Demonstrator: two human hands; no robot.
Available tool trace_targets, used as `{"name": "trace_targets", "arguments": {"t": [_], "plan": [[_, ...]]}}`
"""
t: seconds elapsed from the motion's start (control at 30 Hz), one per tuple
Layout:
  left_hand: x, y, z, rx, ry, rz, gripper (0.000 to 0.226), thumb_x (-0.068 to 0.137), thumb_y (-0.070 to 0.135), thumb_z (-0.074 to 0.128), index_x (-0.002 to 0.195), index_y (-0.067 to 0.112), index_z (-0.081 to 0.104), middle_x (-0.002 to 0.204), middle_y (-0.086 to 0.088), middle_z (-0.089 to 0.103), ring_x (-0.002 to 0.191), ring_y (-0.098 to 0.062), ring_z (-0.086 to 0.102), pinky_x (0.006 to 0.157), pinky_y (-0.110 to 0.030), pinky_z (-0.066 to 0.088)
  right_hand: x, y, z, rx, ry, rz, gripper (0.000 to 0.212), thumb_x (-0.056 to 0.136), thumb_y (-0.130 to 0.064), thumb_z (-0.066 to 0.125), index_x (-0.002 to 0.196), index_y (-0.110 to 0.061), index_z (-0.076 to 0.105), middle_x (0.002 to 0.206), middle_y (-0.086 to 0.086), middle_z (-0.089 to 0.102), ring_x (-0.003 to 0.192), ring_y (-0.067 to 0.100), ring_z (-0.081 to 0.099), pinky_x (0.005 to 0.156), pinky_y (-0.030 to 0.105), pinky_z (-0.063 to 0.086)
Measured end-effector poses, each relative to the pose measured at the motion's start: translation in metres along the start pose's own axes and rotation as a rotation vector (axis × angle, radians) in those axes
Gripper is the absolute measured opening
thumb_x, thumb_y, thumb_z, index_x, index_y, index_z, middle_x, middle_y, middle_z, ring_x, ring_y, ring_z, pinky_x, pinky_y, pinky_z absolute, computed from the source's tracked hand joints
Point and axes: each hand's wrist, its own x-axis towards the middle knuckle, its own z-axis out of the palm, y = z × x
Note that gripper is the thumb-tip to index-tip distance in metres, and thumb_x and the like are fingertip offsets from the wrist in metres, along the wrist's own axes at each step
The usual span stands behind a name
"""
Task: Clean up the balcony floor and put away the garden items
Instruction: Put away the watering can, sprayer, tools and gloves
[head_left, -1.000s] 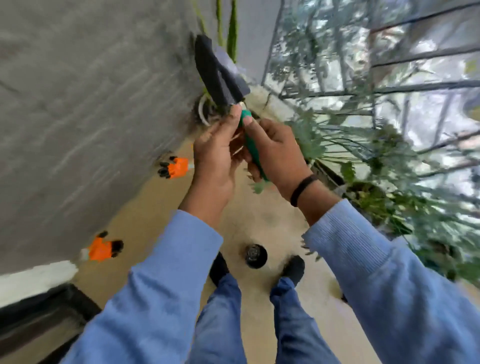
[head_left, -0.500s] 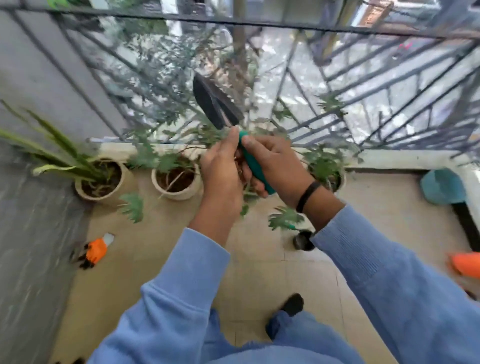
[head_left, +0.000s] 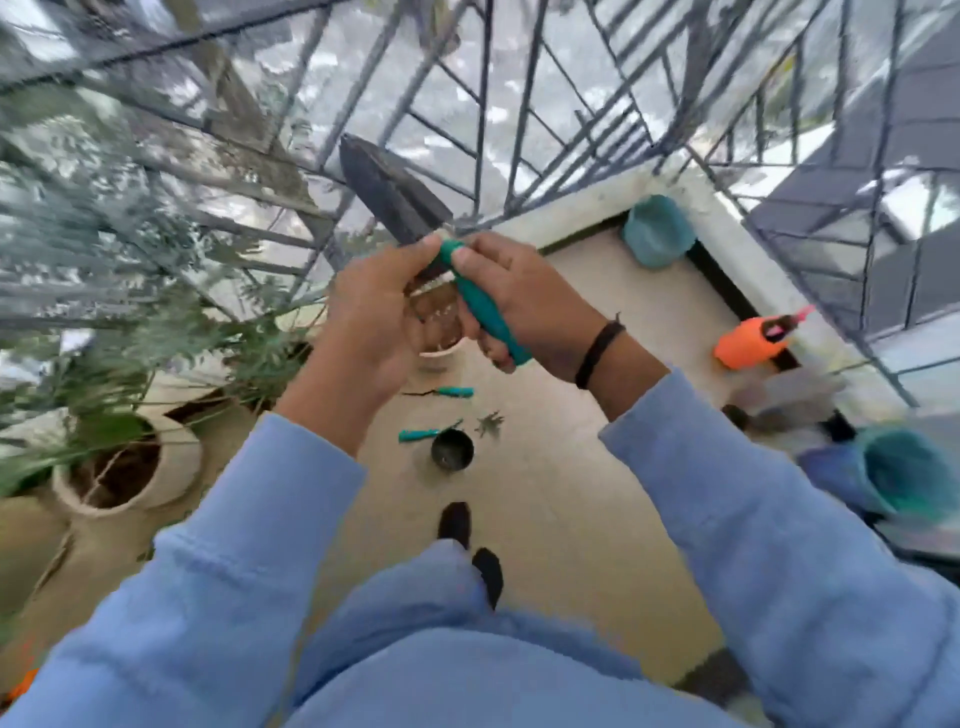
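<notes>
Trowel (head_left: 395, 195) held up at chest level over the balcony floor (head_left: 571, 467), dark blade pointing up-left toward the railing (head_left: 519, 104). Right hand (head_left: 524, 301) wrapped around its teal handle, thumb on top near the neck. Left hand (head_left: 371, 322) at the blade base, thumb and fingertips on the neck, fingers curled; exactly what they pinch is hidden behind the hand (could be dirt, can't tell).

On the floor below: two teal-handled small tools (head_left: 441, 392) (head_left: 423, 434), a small dark pot (head_left: 452, 449) just beside the nearer one, a loose leaf (head_left: 488, 423). White pot with soil (head_left: 436, 332) mostly hidden behind the hands. Big cream planter (head_left: 124, 467) at left, foliage blurred. Teal container (head_left: 657, 231) in the far corner, orange glove (head_left: 748, 343) by the wall; the grey stuff near it is too smeared to name. Teal bucket (head_left: 904, 475) at right edge, partly cut off. Whole frame motion-blurred.
</notes>
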Motion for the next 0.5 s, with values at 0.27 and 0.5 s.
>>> {"name": "trace_targets", "arguments": {"t": [0.27, 0.5], "plan": [[0.078, -0.047, 0.183, 0.078, -0.076, -0.14, 0.023, 0.1, 0.034, 0.062, 0.091, 0.014, 0.069, 0.079, -0.001, 0.067, 0.053, -0.016, 0.055, 0.048, -0.025, 0.05, -0.023, 0.002, -0.167, 0.032, 0.342, 0.053, 0.031, 0.108, -0.025, 0.042, 0.121, 0.002, 0.05, 0.061, 0.013, 0.051, 0.034, 0.02, 0.042, 0.035, 0.023, 0.036], [0.164, -0.133, 0.326, 0.207, -0.042, -0.253, 0.023, 0.101, 0.031, 0.061, 0.096, 0.012, 0.073, 0.082, -0.004, 0.073, 0.053, -0.019, 0.055, 0.051, -0.031, 0.052, -0.025, 0.046, -0.336, 0.092, 0.465, 0.192, 0.026, 0.106, -0.026, 0.045, 0.114, -0.003, 0.054, 0.069, 0.016, 0.053, 0.034, 0.02, 0.044, 0.036, 0.022, 0.035]]}}
